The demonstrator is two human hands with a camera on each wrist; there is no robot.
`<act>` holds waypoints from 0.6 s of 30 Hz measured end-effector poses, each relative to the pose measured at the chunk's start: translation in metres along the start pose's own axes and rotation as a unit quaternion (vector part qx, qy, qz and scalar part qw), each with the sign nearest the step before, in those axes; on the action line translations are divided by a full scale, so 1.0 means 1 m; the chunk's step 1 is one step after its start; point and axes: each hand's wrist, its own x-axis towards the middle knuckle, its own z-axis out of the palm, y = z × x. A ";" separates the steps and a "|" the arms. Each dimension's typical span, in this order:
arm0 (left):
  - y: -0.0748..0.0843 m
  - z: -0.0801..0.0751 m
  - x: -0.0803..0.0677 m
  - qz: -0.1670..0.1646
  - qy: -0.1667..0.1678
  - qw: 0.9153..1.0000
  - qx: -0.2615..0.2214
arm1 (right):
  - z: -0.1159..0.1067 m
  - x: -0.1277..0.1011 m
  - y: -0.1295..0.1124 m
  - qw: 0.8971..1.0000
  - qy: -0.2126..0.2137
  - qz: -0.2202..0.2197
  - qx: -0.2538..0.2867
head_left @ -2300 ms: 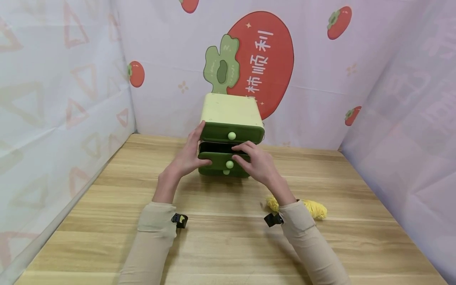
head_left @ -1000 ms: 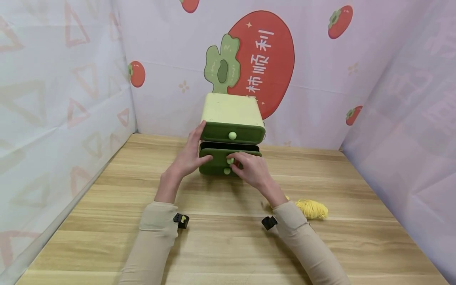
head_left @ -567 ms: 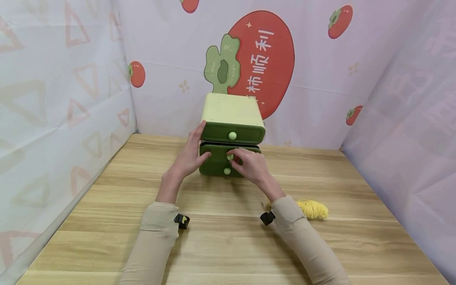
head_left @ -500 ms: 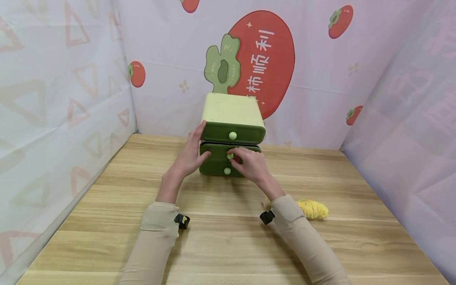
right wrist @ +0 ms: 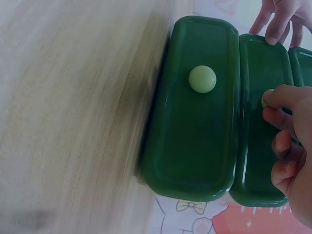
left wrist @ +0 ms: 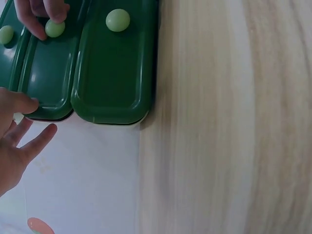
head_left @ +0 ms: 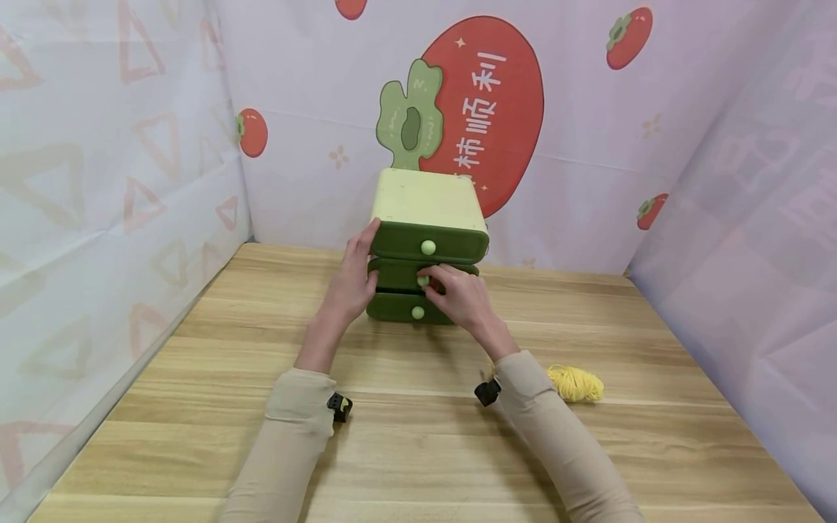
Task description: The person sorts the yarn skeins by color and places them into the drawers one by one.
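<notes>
Closest in, on the pale woodgrain table (head_left: pixel 405 465), there's a fuzzy little bundle of yellow yarn (head_left: pixel 575 383) lying just past the right sleeve. Further back, the right hand (head_left: pixel 461 298) has its fingers curled, pinching the round pale-green knob (head_left: pixel 422 280) of the middle drawer (head_left: pixel 395 275). The left hand (head_left: pixel 353 280) is spread loosely, fingertips resting on that drawer's left end. The drawer belongs to a small glossy plastic cabinet (head_left: pixel 425 200) with rounded dark-green fronts and a cream top, standing at the far side of the table against the persimmon-print backdrop (head_left: pixel 588 145).
</notes>
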 end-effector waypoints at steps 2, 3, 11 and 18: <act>0.001 0.002 0.000 0.000 0.011 1.000 0.010 | 0.001 0.000 0.001 1.000 0.001 0.001 0.003; 0.002 0.002 0.000 0.000 0.014 1.000 0.013 | 0.001 0.000 0.001 1.000 0.001 0.002 0.004; 0.003 0.001 0.000 -0.026 -0.010 0.999 0.021 | 0.003 -0.003 0.001 1.000 0.011 -0.022 0.007; 0.005 -0.003 0.001 -0.033 -0.036 0.999 0.022 | 0.003 -0.015 -0.002 0.997 -0.017 -0.070 0.027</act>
